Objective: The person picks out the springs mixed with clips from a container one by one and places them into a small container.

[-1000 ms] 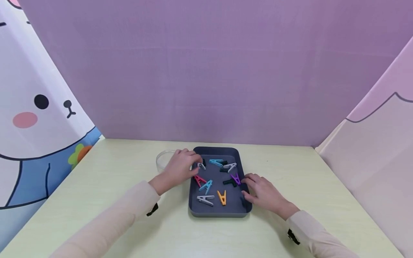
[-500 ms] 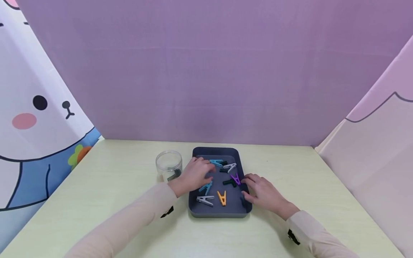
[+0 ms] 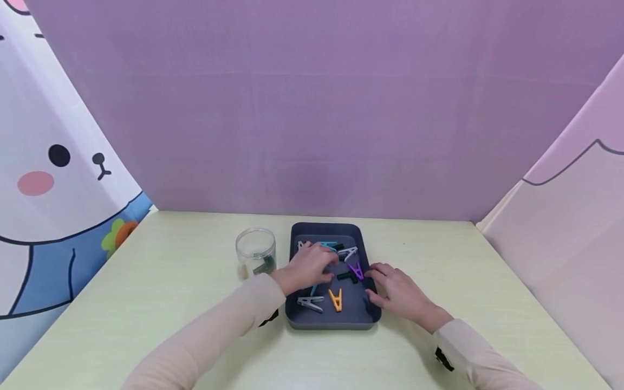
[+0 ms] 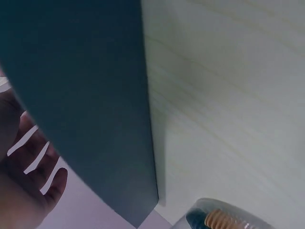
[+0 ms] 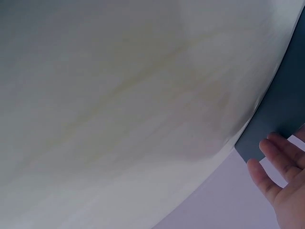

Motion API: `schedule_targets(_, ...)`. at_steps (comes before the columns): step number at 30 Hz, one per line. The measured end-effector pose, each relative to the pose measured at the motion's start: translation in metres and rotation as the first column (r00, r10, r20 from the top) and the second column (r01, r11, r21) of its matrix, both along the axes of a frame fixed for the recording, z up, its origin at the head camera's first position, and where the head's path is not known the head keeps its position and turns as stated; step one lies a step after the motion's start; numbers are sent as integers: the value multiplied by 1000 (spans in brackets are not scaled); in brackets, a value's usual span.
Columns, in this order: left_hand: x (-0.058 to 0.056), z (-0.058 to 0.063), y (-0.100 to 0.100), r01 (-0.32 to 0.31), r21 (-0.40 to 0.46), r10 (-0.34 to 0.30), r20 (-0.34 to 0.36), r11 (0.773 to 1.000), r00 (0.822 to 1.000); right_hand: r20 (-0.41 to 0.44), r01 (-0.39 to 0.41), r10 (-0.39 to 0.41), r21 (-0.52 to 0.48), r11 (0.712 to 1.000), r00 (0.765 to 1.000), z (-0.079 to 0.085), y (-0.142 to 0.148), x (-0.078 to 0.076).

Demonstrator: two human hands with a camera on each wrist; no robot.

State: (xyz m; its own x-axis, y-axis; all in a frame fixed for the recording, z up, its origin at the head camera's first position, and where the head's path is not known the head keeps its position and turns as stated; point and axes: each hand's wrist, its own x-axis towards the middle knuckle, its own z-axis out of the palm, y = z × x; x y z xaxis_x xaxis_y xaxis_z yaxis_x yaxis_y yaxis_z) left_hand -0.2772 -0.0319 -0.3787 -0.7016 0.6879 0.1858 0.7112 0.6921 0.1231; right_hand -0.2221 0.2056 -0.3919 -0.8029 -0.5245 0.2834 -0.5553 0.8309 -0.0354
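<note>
My left hand point(image 3: 308, 266) hovers over the left half of a dark grey tray point(image 3: 336, 325), its fingers bent loosely downward; nothing is visibly held. Beneath it, a light blue clip point(image 3: 313, 290) is mostly covered. Around the hand lie a grey clip point(image 3: 310, 303), an orange clip point(image 3: 336, 299), a white clip point(image 3: 348, 252) and another blue clip point(image 3: 329, 245). My right hand point(image 3: 402, 291) rests at the tray's right rim, fingers spread, close to a purple clip point(image 3: 358, 270) and a dark ridged piece point(image 3: 345, 275). In the right wrist view, its fingers point(image 5: 281, 160) touch the tray wall.
A clear round jar point(image 3: 256, 246) stands left of the tray on the pale table point(image 3: 205, 303), with dark pieces inside. The left wrist view shows a tan ridged piece point(image 4: 223, 220) in it. A purple cloth point(image 3: 317, 119) rises behind the table.
My left hand has moved right from above the jar side into the tray, now covering the red clip and most of a blue one. The right hand has stayed in place.
</note>
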Motion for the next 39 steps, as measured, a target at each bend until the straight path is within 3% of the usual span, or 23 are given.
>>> schedule_targets(20, -5, -17, 21, -26, -85, 27, 2, 996, 1000, 4, 0, 0, -1, 1000, 1000, -1, 0, 0)
schedule_targets(30, -3, -24, 24, -36, -85, 31, -60, 996, 998, 4, -4, 4, -9, 1000, 1000, 0, 0, 1)
schedule_targets(39, -2, -25, 26, -54, -62, 50, -54, 997, 997, 4, -4, 5, -15, 1000, 1000, 0, 0, 1)
